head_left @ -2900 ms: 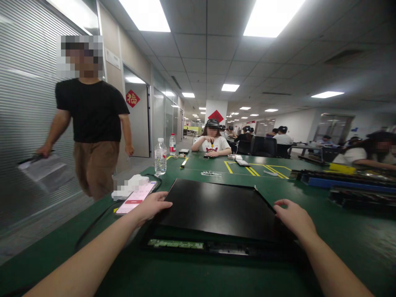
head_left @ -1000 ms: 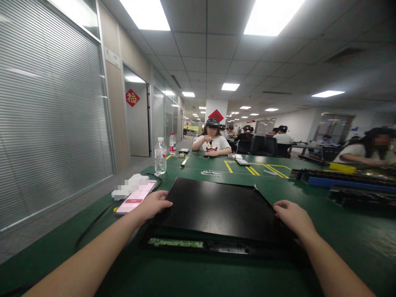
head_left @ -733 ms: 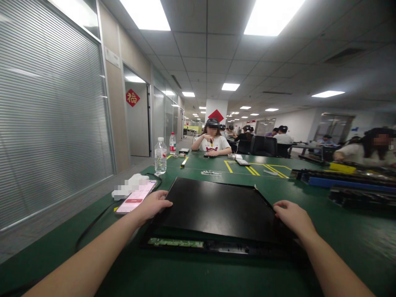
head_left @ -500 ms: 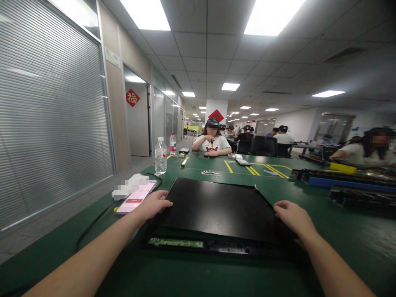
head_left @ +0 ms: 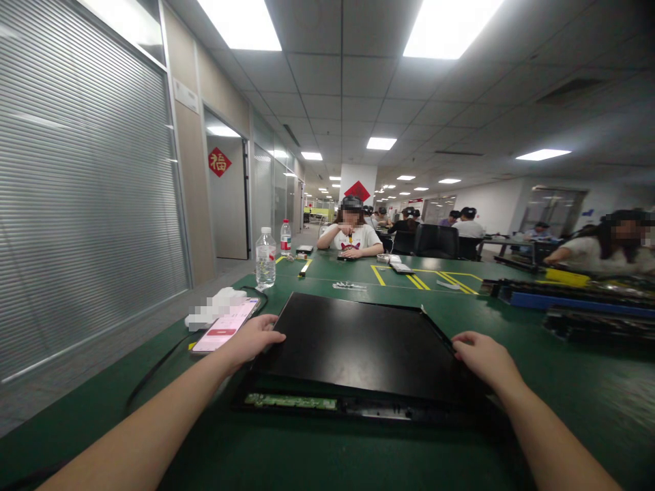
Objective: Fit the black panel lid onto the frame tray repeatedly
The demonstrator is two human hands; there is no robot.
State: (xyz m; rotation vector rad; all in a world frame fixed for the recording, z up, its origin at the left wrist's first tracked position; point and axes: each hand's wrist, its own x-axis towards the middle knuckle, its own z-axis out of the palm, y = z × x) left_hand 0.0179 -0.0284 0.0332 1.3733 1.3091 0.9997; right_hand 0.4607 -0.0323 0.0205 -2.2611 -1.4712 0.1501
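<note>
A large black display panel [head_left: 353, 341] lies in front of me over a dark frame [head_left: 424, 412]. My left hand [head_left: 258, 337] grips the panel's left edge, thumb on top and fingers curled beneath. On the opposite side, my right hand [head_left: 481, 351] pinches the right edge; its fingertips are partly hidden behind the rim. Along the near side, a green circuit board [head_left: 291, 401] shows in the frame, below the panel's front edge. A small light tab [head_left: 423, 309] sticks up at the panel's far right corner.
To the left lie a lit phone [head_left: 225, 327] and a black cable [head_left: 153, 372]. A water bottle [head_left: 265, 259] and a red-capped bottle [head_left: 285, 237] stand beyond. Dark strips and a blue bar [head_left: 557, 300] are stacked at right. A co-worker [head_left: 351, 232] sits across the green table [head_left: 317, 457].
</note>
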